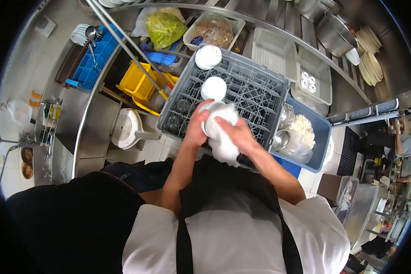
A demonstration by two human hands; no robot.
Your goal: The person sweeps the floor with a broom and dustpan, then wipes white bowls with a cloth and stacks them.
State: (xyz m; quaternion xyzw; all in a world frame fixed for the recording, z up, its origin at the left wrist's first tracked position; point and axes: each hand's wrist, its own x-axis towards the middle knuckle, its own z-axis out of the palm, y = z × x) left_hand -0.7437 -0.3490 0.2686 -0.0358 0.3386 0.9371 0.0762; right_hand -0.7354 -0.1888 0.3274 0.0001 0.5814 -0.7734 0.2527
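Note:
My left hand (197, 125) grips a white bowl (208, 122) by its side, over the near part of a grey dishwasher rack (255, 65). A white cloth (223, 148) is bunched in my right hand (237, 134), which presses it against the bowl. The cloth hangs down toward my apron and hides part of the bowl. Just beyond my hands, a white bowl (213, 88) sits on the rack, and another white bowl (208, 56) is at its far left corner. Drinking glasses (182, 105) stand in the rack's left compartments.
Right of the rack is a blue-grey tub (322, 150) with metal bowls and a bagged white food. Perforated trays (274, 50) lie behind, under a steel shelf (306, 39). A yellow basket (137, 82) is at left. Someone in black (73, 223) is close on my left.

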